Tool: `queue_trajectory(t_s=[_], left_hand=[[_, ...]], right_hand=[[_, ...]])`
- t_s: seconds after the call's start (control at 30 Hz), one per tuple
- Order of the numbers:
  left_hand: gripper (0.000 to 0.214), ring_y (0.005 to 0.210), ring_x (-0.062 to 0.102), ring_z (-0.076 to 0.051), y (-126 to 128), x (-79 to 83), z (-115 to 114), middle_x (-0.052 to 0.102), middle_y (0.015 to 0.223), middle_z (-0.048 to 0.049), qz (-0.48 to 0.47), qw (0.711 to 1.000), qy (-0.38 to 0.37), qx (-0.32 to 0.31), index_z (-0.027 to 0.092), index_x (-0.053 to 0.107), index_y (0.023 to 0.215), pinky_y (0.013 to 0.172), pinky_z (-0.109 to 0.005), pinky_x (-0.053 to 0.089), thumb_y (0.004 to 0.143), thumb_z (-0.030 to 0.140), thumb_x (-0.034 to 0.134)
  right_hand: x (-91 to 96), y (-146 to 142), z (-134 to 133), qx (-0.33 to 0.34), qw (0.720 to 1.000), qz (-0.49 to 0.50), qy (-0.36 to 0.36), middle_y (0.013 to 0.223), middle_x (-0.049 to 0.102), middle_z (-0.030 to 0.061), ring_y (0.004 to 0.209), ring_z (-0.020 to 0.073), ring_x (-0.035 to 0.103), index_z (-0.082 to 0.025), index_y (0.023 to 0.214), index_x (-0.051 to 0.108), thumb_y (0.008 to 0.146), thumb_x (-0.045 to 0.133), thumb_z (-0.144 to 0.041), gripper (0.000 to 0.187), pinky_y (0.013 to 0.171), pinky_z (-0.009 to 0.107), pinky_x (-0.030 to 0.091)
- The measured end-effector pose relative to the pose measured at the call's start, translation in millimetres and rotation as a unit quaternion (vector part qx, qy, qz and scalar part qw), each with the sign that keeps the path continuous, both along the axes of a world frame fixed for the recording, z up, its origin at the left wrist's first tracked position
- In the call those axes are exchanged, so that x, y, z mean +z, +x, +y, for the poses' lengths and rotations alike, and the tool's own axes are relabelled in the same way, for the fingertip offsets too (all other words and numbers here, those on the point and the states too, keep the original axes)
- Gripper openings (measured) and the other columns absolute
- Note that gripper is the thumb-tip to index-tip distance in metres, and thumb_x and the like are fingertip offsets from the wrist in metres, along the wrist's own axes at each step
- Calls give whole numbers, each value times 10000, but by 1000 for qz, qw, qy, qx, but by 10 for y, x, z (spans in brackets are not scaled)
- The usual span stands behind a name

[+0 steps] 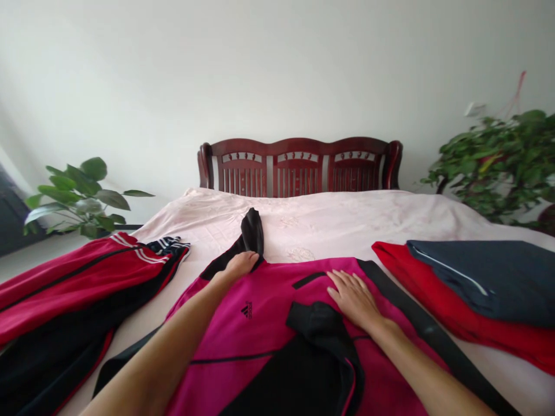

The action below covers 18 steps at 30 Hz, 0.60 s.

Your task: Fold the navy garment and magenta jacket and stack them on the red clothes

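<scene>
A magenta and black track jacket [243, 341] lies spread on the bed in front of me, a small black logo on its magenta part. One black sleeve is folded across its middle, with the cuff near the centre. My left hand [241, 264] is closed on the fabric at the jacket's far left edge, beside a black piece that sticks up toward the headboard. Flat on the jacket's upper right part lies my right hand [353, 296], fingers stretched out, just right of a short black strip and above the folded cuff.
Red and black striped clothes [87, 277] lie at the bed's left side. To the right are a folded dark blue garment [489, 280] and a red garment [437, 292]. A wooden headboard [299, 147] stands behind the pink sheet [338, 222]. Leafy plants [498, 156] flank the bed.
</scene>
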State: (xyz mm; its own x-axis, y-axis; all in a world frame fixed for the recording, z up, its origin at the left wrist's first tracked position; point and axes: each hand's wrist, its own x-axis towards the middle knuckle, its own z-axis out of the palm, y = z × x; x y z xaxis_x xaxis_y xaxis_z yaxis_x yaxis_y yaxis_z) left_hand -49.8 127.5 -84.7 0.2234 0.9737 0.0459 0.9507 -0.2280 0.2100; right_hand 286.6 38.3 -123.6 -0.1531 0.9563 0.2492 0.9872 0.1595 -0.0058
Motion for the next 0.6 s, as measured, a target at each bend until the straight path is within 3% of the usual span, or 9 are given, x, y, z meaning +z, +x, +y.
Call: queue_trajectory(t_s=[0.13,0.23,0.3,0.4,0.5,0.6], left_hand=[[417,1323,486,-257,451,-204,-38,515,1448,-107,-21,998,25,-54,213,524,1349,1116,-501,372,982,408,491],[518,1451,327,-257,481,-241,-214,364,1568,-146,-32,998,48,-38,174,369,1484,1192,-452,254,1010,383,389],[585,1470,279,-284,397,-209,-401,289,1591,-194,-35,997,58,-22,115,288,1521,1189,-451,257,998,352,399],[600,1463,299,-275,202,-154,-822,298,1587,-194,-35,997,53,-32,101,316,1513,1185,-412,284,967,314,447],[558,1442,350,-242,-73,-164,-1371,361,1569,-148,-28,995,33,-94,152,379,1494,1186,-394,301,977,357,429],[584,1462,307,-243,-437,-238,-1884,324,1592,-106,-1,987,30,-157,233,303,1533,1186,-438,305,998,456,375]], right_hand=[[-35,10,7,-5,1000,1,-2,1495,480,76,1399,246,395,-198,1451,464,965,363,-392,534,1191,457,214],[-11,14,23,-10,1000,6,-8,1507,464,77,1405,245,383,-198,1458,453,972,347,-404,539,1194,448,205],[11,8,26,-12,1000,13,-19,1518,449,80,1416,243,367,-194,1464,443,974,340,-413,547,1201,437,188],[109,1,14,-10,997,31,-72,1555,389,94,1451,239,305,-171,1488,401,973,332,-418,576,1213,424,152],[294,-1,-76,-20,991,45,-122,1568,352,133,1457,260,294,-117,1507,352,976,296,-441,625,1197,434,212],[429,-10,-357,-18,992,45,-113,1573,333,154,1461,282,281,-106,1516,327,977,281,-458,645,1176,467,252]])
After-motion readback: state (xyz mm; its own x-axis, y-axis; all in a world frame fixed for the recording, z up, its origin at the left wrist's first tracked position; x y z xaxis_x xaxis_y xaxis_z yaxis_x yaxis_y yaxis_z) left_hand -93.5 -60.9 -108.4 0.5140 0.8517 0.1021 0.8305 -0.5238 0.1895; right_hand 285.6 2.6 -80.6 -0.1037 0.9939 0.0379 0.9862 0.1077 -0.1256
